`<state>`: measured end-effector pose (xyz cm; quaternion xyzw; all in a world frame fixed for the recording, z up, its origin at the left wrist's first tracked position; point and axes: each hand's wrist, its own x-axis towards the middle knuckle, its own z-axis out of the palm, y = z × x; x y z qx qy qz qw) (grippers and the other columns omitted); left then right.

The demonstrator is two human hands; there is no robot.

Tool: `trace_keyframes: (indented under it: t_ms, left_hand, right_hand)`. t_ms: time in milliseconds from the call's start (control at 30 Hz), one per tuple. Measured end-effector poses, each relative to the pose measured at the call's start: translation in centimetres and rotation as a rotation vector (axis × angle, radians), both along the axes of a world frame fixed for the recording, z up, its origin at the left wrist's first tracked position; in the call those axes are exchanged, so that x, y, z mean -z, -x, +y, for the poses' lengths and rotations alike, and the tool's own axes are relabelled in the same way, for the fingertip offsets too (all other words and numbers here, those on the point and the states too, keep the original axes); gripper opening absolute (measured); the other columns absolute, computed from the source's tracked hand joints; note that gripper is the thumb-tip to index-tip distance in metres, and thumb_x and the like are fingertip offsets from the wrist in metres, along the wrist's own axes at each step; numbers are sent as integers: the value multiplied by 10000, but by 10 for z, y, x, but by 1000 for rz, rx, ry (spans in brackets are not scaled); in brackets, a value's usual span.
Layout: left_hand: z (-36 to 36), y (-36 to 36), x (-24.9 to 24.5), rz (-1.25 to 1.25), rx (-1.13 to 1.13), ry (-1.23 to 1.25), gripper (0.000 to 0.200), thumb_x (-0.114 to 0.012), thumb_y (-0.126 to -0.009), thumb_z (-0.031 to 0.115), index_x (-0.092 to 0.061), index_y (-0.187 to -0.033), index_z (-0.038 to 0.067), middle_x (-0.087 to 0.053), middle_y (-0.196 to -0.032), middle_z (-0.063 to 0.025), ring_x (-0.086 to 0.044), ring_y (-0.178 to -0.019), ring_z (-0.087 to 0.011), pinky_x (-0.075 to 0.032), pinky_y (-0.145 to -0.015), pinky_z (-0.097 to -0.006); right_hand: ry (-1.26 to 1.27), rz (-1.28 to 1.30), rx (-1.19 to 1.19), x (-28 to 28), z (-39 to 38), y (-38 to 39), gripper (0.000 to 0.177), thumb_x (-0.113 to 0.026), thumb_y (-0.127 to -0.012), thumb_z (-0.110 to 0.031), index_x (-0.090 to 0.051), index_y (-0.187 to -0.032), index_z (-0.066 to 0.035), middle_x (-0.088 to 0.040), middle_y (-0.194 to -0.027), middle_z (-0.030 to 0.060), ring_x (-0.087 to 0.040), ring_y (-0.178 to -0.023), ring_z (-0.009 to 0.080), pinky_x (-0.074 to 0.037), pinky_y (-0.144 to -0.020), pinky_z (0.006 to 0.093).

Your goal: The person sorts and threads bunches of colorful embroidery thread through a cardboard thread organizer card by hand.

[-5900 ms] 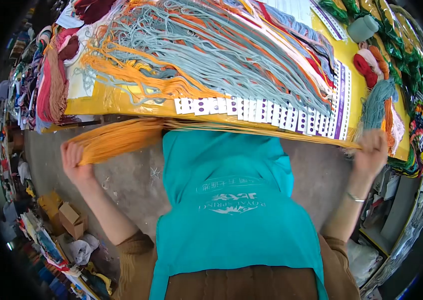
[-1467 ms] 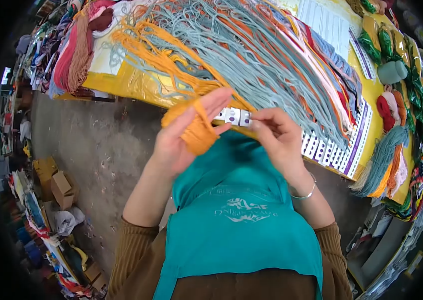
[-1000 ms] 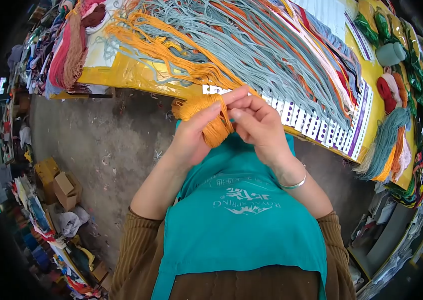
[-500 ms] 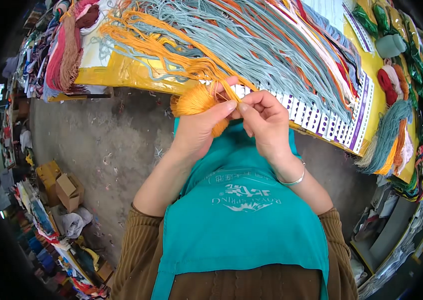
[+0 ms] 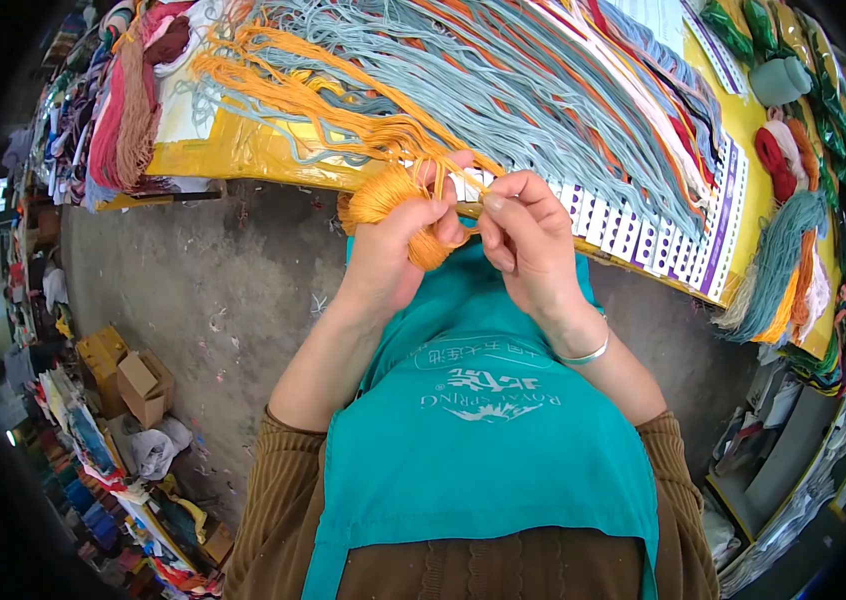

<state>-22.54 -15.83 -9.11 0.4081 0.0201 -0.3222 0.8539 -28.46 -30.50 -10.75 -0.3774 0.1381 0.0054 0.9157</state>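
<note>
My left hand [image 5: 398, 245] is closed around a thick bundle of orange thread [image 5: 381, 196], just off the table's near edge. Thumb and fingers of my right hand [image 5: 528, 225] pinch an orange strand to the right of it, a short way apart from my left fingers. From the bundle, loose orange threads [image 5: 343, 130] run up onto the table. Beside them lie long light-blue threads [image 5: 513, 120], mixed with dark teal, rust, white and red ones. Their near ends rest by white cards with punched holes [image 5: 643, 245].
The yellow-covered table [image 5: 243, 150] spans the front. Pink and brown skeins [image 5: 133, 110] hang at its left; a teal skein [image 5: 778, 260] and a pale green cone [image 5: 781, 82] are at the right. Cardboard boxes [image 5: 143, 385] stand on the floor at left.
My right hand has drawn slightly away from my left, with the orange strand stretched between them. The orange bundle stays in my left hand.
</note>
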Motion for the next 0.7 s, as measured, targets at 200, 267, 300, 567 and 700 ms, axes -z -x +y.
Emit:
trace_keyframes:
  t_ms: [200, 267, 300, 567, 700]
  left_hand:
    - [-4, 2, -2, -31, -18, -121, 392, -593, -910, 30, -531, -1293, -23, -496, -808, 40, -385, -629, -19, -345, -556, -210]
    - [-5, 2, -3, -40, -28, -143, 389, -600, -909, 25, -536, -1289, -19, -498, -802, 44, -385, -622, -17, -345, -547, -204]
    - [-6, 2, -4, -39, -32, -150, 386, -600, -908, 24, -538, -1287, -20, -498, -796, 44, -385, -620, -18, -347, -547, -205]
    - [-7, 2, -4, -43, -38, -158, 388, -607, -899, 12, -543, -1280, -22, -507, -789, 41, -399, -625, -20, -361, -546, -207]
    - [-7, 2, -1, -41, -33, -154, 388, -608, -897, 11, -545, -1278, -22, -521, -808, 34, -405, -625, -22, -369, -548, -207]
  right_hand:
    - [244, -25, 4, 1, 7, 3, 31, -565, -953, -77, -548, -951, -51, -545, -684, -19, -464, -586, 35, -350, -506, 191]
    - [239, -26, -3, 0, 7, 3, 33, -568, -953, -77, -550, -953, -49, -544, -687, -20, -477, -608, 35, -364, -524, 192]
    - [238, -25, -5, 1, 7, 3, 33, -568, -953, -77, -550, -952, -49, -545, -689, -20, -477, -609, 36, -364, -524, 192]
    - [234, -25, -18, 0, 6, 3, 28, -560, -956, -77, -552, -951, -50, -549, -696, -16, -480, -619, 37, -362, -527, 192]
    - [214, -7, -1, 1, 6, 2, 24, -556, -956, -75, -556, -953, -51, -550, -677, -13, -452, -583, 30, -336, -500, 189]
